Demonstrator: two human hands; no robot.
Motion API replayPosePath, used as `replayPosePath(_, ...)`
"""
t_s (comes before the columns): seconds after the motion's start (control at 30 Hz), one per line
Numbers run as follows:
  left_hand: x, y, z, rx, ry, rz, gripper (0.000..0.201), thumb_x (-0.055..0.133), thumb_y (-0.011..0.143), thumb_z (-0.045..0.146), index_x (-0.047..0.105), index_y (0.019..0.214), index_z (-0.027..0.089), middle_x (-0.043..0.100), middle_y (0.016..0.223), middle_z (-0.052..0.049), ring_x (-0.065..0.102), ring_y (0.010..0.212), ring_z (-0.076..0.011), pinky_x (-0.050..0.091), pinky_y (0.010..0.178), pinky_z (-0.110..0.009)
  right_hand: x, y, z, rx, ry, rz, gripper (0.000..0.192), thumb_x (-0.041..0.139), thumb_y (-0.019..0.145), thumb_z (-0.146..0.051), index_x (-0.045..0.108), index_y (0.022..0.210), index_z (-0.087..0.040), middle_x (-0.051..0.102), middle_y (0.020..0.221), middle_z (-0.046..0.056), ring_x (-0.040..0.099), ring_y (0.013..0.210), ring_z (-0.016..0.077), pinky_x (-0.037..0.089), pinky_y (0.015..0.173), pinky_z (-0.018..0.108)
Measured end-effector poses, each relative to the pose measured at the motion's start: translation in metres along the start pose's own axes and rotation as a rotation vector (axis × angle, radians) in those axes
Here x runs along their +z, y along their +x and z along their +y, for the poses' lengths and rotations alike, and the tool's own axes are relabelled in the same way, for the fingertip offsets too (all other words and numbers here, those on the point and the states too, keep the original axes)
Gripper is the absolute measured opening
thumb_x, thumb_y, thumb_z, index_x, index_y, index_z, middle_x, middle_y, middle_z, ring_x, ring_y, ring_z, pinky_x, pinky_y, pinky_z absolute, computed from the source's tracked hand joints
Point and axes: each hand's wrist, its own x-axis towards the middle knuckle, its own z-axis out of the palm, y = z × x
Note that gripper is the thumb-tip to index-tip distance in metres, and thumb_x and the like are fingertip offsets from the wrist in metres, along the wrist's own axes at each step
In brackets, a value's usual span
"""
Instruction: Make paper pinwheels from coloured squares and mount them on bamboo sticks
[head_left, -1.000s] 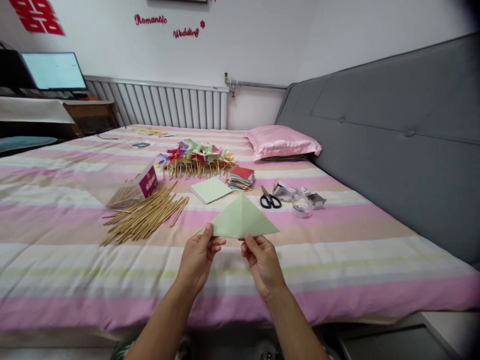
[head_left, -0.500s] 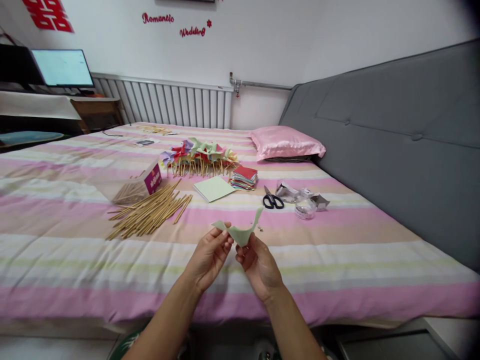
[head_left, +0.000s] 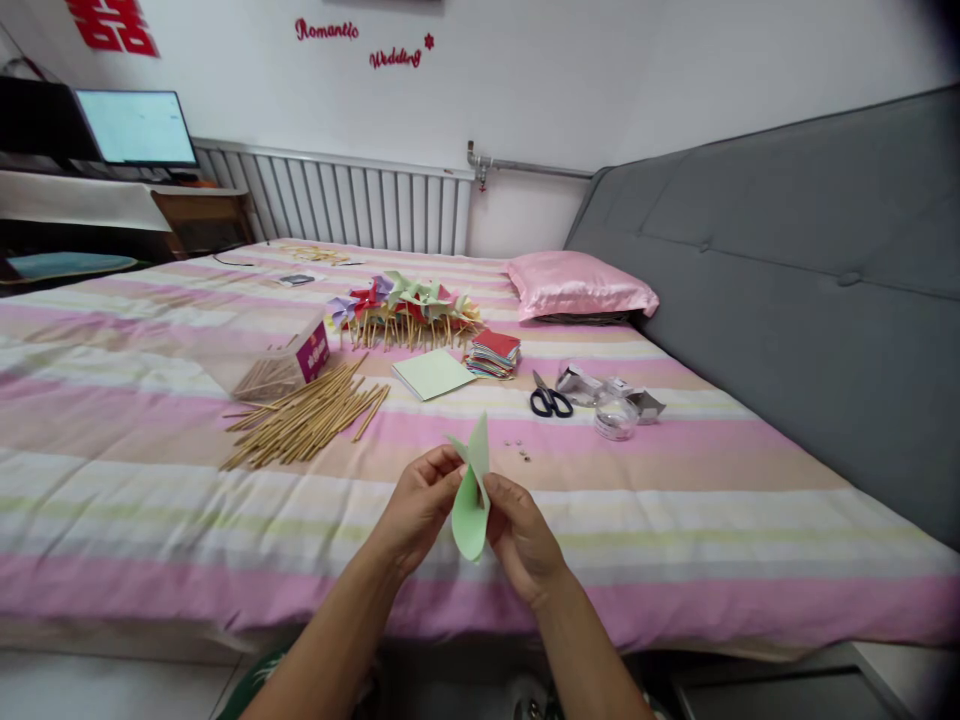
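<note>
The bed (head_left: 675,500) fills my view, striped pink and cream, with the grey headboard (head_left: 787,280) at three o'clock and the pillow (head_left: 581,290) at one o'clock. At eleven o'clock lies the loose heap of sticks (head_left: 307,420) beside their box (head_left: 281,370). At twelve o'clock, farther off, stand the finished pinwheels (head_left: 405,305), and nearer in lie a flat green sheet (head_left: 433,373) and the paper stack (head_left: 493,353). The scissors (head_left: 550,398) rest at one o'clock, near some clear wrapping (head_left: 615,405), and a few tiny pins (head_left: 517,450) sit just beyond my fingers.

The folded green paper (head_left: 471,495) is up off the bed, in the air between my hands at the centre of view, standing nearly on edge. My left hand (head_left: 416,510) has a closed grip on its near left edge, thumb and fingertips pinching. My right hand (head_left: 521,540) pinches the lower right side the same way.

To fold well here, I judge the two layers should meet corner to corner before any crease is pressed, with both pinches kept close to the fold line so the sheet cannot slip or bow. A crease run outward from the middle should stay straight.
</note>
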Motion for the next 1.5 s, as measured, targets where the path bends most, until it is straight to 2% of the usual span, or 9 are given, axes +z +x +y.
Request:
replayPosePath(0.2,-0.003,0.000,0.000,-0.002,0.014,-0.025,0.025,0.080,0.062,0.025,0.067,0.081,0.015,0.066,0.073,-0.002,0.059,0.067,-0.0095,0.046,0.065,-0.019,0.002,-0.002,-0.002,0.010,0.043,-0.008,0.014,0.069,0.076,-0.027,0.066,0.069,-0.015,0.055,0.061,-0.002,0.045,0.056,0.0087,0.037,0.053,0.020)
replayPosePath(0.47,-0.003,0.001,-0.002,0.014,0.083,-0.034,0.023,0.077,0.064,0.027,0.067,0.081,0.015,0.064,0.066,-0.001,0.056,0.056,-0.0085,0.043,0.057,-0.019,0.004,-0.002,-0.006,0.051,0.129,0.034,0.015,0.070,0.071,-0.025,0.063,0.062,-0.016,0.054,0.060,-0.002,0.047,0.058,0.0106,0.038,0.054,0.022)
replayPosePath(0.7,-0.003,-0.001,0.000,-0.008,0.258,-0.049,0.036,0.072,0.070,0.031,0.068,0.103,0.015,0.056,0.055,0.002,0.047,0.049,-0.0075,0.037,0.049,-0.019,0.008,-0.004,-0.010,0.083,0.088,0.042,0.014,0.068,0.069,-0.028,0.067,0.061,-0.016,0.057,0.060,-0.001,0.048,0.057,0.0116,0.040,0.058,0.025)
replayPosePath(0.83,-0.001,-0.002,0.003,0.019,0.342,-0.076,0.025,0.072,0.070,0.033,0.071,0.088,0.015,0.061,0.073,-0.002,0.050,0.052,-0.0082,0.040,0.050,-0.022,0.004,-0.006,-0.008,0.143,0.145,0.023,0.012,0.068,0.069,-0.030,0.070,0.068,-0.018,0.059,0.059,0.000,0.049,0.057,0.0123,0.039,0.053,0.024)
replayPosePath(0.93,-0.002,-0.002,0.000,0.014,0.330,-0.085,0.021,0.072,0.069,0.034,0.069,0.078,0.015,0.060,0.067,-0.001,0.048,0.048,-0.0080,0.039,0.047,-0.022,0.002,-0.007,-0.006,0.185,0.167,0.001,0.016,0.070,0.067,-0.031,0.071,0.075,-0.017,0.061,0.061,0.001,0.051,0.058,0.0126,0.040,0.052,0.024)
replayPosePath(1.03,-0.004,0.001,-0.004,0.018,0.303,-0.039,0.020,0.071,0.070,0.035,0.066,0.073,0.016,0.053,0.054,0.003,0.045,0.044,-0.0078,0.035,0.045,-0.021,0.000,-0.006,-0.006,0.207,0.192,-0.031,0.026,0.075,0.062,-0.030,0.070,0.083,-0.015,0.065,0.069,0.004,0.054,0.060,0.0127,0.041,0.053,0.023)
replayPosePath(1.23,-0.011,0.009,0.001,0.206,0.305,0.220,0.019,0.074,0.066,0.031,0.067,0.067,0.014,0.061,0.063,0.000,0.050,0.062,-0.0092,0.039,0.062,-0.020,-0.004,0.001,-0.020,0.139,0.202,0.073,0.036,0.068,0.068,-0.049,0.067,0.088,-0.018,0.065,0.071,0.003,0.056,0.059,0.0145,0.040,0.048,0.023)
replayPosePath(1.37,-0.015,0.011,0.007,0.236,0.353,0.318,0.020,0.076,0.063,0.033,0.068,0.066,0.014,0.060,0.059,0.001,0.046,0.057,-0.0087,0.036,0.056,-0.020,-0.009,-0.003,-0.030,-0.014,0.147,0.140,0.048,0.057,0.076,-0.058,0.068,0.097,-0.017,0.063,0.078,0.004,0.056,0.069,0.0142,0.043,0.054,0.022)
replayPosePath(1.5,-0.015,0.011,0.006,0.234,0.382,0.326,0.021,0.076,0.062,0.034,0.069,0.066,0.014,0.059,0.057,0.000,0.045,0.053,-0.0088,0.034,0.052,-0.020,-0.012,-0.006,-0.027,-0.176,-0.071,0.170,0.045,0.072,0.069,-0.045,0.066,0.106,-0.021,0.060,0.101,0.005,0.055,0.077,0.0125,0.044,0.060,0.020)
